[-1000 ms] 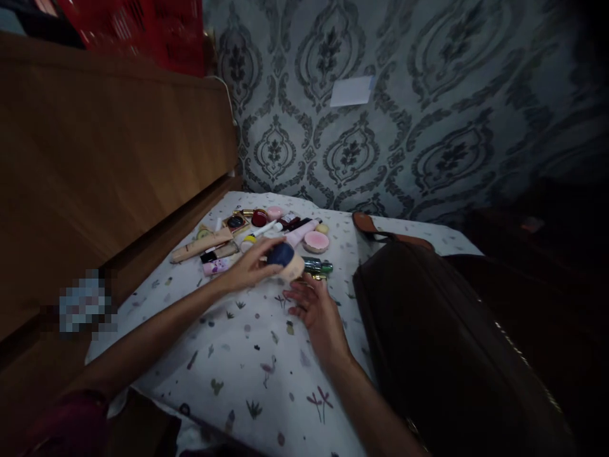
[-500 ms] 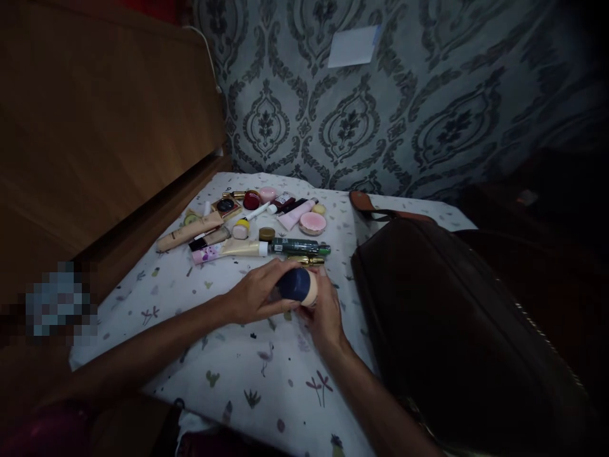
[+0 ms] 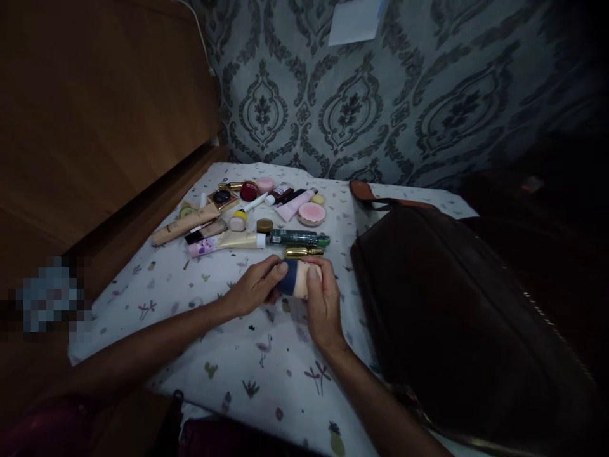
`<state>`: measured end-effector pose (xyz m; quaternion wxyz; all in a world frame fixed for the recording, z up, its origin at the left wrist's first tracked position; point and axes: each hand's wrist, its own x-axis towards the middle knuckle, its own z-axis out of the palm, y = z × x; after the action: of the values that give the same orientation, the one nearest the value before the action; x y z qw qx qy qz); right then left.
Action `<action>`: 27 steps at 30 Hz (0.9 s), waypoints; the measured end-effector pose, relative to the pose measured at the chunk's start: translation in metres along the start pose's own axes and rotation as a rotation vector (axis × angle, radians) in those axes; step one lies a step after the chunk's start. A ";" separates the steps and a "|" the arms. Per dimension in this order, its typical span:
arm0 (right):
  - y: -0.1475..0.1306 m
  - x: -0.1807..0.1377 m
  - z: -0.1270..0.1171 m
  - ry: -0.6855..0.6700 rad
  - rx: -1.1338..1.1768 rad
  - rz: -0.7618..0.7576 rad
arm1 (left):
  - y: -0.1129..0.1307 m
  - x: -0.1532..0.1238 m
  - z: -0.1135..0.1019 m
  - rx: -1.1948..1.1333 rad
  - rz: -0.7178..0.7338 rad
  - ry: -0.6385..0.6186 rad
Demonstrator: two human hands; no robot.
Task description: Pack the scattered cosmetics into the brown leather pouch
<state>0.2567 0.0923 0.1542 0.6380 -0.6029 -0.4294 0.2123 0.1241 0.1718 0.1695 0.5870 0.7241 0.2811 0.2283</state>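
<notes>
- Nearest on my feed: a white cloth printed with plants and flamingos (image 3: 228, 362) covers the work surface.
- Right side: I record a large dark-brown bag (image 3: 447, 317) with a tan strap end (image 3: 362, 190) lying on the cloth.
- Left hand (image 3: 257, 285): fingers and thumb closed on the dark-blue end of a small, rounded, two-tone container (image 3: 294, 278).
- Right hand (image 3: 324, 301): fingers wrapped around the cream end, thumb laid along its upper face.
- Container position: lying sideways between both hands, on the near side of the other cosmetics. I cannot tell whether it touches the cloth.
- Just beyond it: a shiny gold tube (image 3: 304, 252), then a dark-green cylindrical bottle (image 3: 297, 238).
- Left of the bottle: a cream squeeze tube with a white cap (image 3: 238, 240).
- Farther: a round pink compact (image 3: 312, 213) and, left of it, a dark-red round container (image 3: 248, 191).
- Farthest: a grey damask-patterned wall (image 3: 352, 114) bearing a white sheet (image 3: 354, 22).
</notes>
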 end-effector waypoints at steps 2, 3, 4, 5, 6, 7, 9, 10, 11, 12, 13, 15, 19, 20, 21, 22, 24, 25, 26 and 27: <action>0.000 0.002 0.001 0.008 0.058 0.085 | -0.002 0.001 -0.002 -0.035 0.016 -0.013; 0.001 0.004 0.001 0.014 0.081 0.118 | -0.002 0.001 -0.003 -0.048 0.024 -0.017; 0.001 0.005 0.000 0.024 0.096 0.139 | -0.002 0.001 -0.004 -0.059 0.029 -0.021; 0.001 0.006 0.000 0.030 0.105 0.149 | -0.001 0.001 -0.005 -0.069 0.030 -0.026; 0.001 0.007 -0.001 0.038 0.109 0.152 | -0.001 0.002 -0.005 -0.082 0.029 -0.033; 0.001 0.007 -0.001 0.041 0.111 0.154 | -0.001 0.002 -0.005 -0.098 0.025 -0.041; 0.002 0.008 -0.001 0.030 0.115 0.176 | -0.002 0.003 -0.005 -0.140 0.011 -0.050; 0.002 0.007 -0.001 0.021 0.120 0.190 | -0.003 0.003 -0.004 -0.161 0.004 -0.052; 0.002 0.007 -0.001 0.014 0.124 0.199 | -0.005 0.004 -0.004 -0.173 -0.001 -0.055; 0.002 0.007 -0.001 0.011 0.126 0.204 | -0.006 0.004 -0.004 -0.174 -0.006 -0.058; 0.002 0.007 -0.001 0.010 0.124 0.203 | -0.008 0.004 -0.004 -0.166 -0.007 -0.064; 0.001 0.006 -0.001 0.017 0.113 0.192 | -0.009 0.003 -0.005 -0.134 0.016 -0.071; -0.006 0.007 -0.003 0.012 0.152 0.259 | -0.006 0.002 -0.008 -0.049 0.163 -0.042; -0.008 0.007 -0.003 0.012 0.166 0.283 | -0.005 0.002 -0.008 -0.021 0.202 -0.036; -0.010 0.007 -0.004 0.010 0.174 0.299 | -0.004 0.002 -0.009 0.008 0.229 -0.035; -0.011 0.007 -0.004 0.011 0.173 0.303 | -0.004 0.002 -0.009 0.033 0.245 -0.035; -0.011 0.007 -0.004 0.018 0.165 0.287 | -0.003 0.002 -0.009 0.070 0.248 -0.043; -0.011 0.007 -0.004 0.021 0.162 0.273 | -0.003 0.001 -0.009 0.081 0.240 -0.046; -0.010 0.007 -0.004 0.019 0.161 0.262 | -0.003 0.001 -0.008 0.088 0.235 -0.049; -0.009 0.007 -0.003 0.015 0.161 0.257 | -0.003 0.001 -0.008 0.093 0.234 -0.053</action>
<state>0.2606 0.0938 0.1653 0.6551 -0.6013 -0.3256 0.3213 0.1190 0.1785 0.1684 0.5292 0.7842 0.1896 0.2628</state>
